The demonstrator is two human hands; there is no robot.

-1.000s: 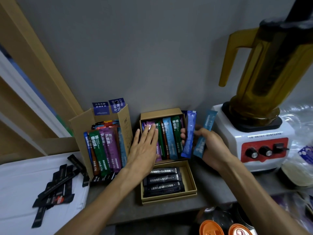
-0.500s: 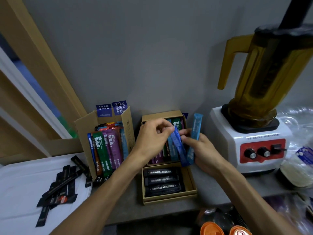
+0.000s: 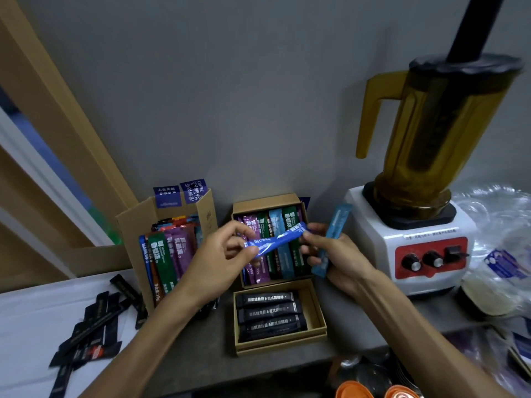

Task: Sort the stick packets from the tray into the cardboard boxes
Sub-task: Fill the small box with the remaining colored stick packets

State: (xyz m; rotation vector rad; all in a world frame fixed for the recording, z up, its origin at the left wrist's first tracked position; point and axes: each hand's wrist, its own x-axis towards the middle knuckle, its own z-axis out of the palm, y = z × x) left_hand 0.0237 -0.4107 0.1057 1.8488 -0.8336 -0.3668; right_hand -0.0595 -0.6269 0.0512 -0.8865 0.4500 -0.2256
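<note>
A dark blue stick packet slants across mid-frame, over the cardboard box of coloured packets; black packets litter lower left.

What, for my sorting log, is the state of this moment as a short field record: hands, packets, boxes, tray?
left hand grip: pinches one end of the dark blue packet
right hand grip: pinches its other end; also holds the light blue packet
rear box: mixed coloured packets in a row
front box: boxed black packets lying flat
tall carton: upright coloured packets
tray: loose black packets
</note>
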